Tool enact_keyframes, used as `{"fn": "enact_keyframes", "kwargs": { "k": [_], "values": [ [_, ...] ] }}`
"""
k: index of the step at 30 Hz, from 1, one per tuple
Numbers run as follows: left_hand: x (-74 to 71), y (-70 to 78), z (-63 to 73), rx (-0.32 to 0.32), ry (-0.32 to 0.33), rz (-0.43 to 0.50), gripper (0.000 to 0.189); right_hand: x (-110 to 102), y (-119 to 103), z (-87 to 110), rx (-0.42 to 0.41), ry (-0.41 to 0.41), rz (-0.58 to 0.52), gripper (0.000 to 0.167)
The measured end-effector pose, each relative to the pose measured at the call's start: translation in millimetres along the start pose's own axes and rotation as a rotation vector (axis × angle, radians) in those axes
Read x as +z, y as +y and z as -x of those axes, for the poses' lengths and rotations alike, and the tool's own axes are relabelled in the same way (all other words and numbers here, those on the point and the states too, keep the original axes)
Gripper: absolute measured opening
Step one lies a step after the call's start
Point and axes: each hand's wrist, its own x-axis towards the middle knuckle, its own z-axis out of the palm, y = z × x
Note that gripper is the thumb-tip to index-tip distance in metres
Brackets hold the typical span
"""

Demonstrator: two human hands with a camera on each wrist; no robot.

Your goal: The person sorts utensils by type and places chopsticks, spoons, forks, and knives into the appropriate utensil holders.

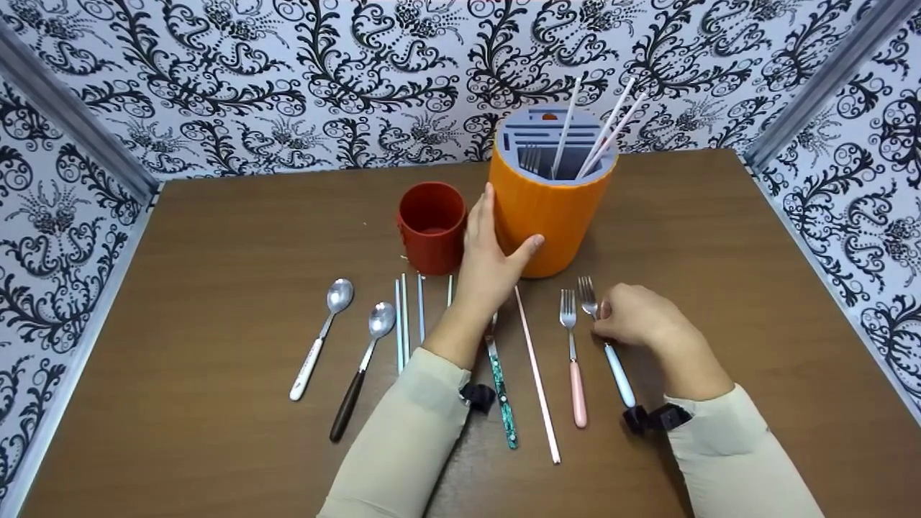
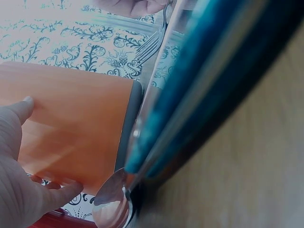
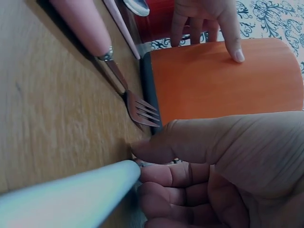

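Note:
My left hand [image 1: 489, 266] rests on the side of an upright orange cutlery holder [image 1: 550, 223], with thumb on the front and fingers along the left side. Several pale chopsticks [image 1: 611, 122] and a fork [image 1: 530, 158] stick up from its grey slotted top. On the right, my right hand [image 1: 640, 316] pinches a fork with a light blue handle [image 1: 619, 375] at its metal neck, low over the table. Beside it lies a pink-handled fork [image 1: 578, 392]. A spoon with a teal patterned handle [image 1: 503, 396] lies partly hidden under my left forearm.
A red cup [image 1: 432, 237] stands left of the holder. Two spoons, one white-handled [image 1: 308, 370] and one dark-handled [image 1: 349, 406], lie at left. Several blue and green chopsticks [image 1: 400, 316] and a pink chopstick [image 1: 536, 374] lie on the table. Patterned walls [image 1: 288, 86] enclose the brown table.

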Motion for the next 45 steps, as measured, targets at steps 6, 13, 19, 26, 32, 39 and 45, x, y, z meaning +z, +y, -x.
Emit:
{"fn": "enact_keyframes", "kwargs": {
  "k": [6, 13, 19, 26, 32, 39, 45],
  "values": [
    [0.3, -0.1, 0.0, -0.001, 0.0, -0.002, 0.1, 3, 0, -0.7, 0.016, 0.036, 0.015, 0.027],
    [0.3, -0.7, 0.2, -0.007, 0.0, -0.001, 0.1, 4, 0, -1.2, 0.009, 0.064, 0.037, 0.031],
    [0.3, -0.2, 0.2, 0.002, 0.006, -0.006, 0.1, 4, 0, -3.2, 0.03, 0.057, 0.052, 0.031],
    [0.7, 0.1, -0.7, 0.007, 0.007, -0.001, 0.101, 1, -1, -3.2, 0.019, 0.078, 0.02, 0.031],
    [0.4, -0.2, -0.2, -0.008, 0.0, -0.003, 0.1, 0, -2, -3.0, 0.008, 0.07, 0.009, 0.03],
    [0.3, -0.4, -0.1, -0.007, 0.001, 0.0, 0.1, -4, -1, -1.8, -0.03, 0.084, -0.028, 0.013],
    [0.5, 0.0, 0.1, -0.01, -0.002, -0.005, 0.1, -8, 2, 0.6, -0.06, 0.133, -0.106, 0.004]
  ]
}}
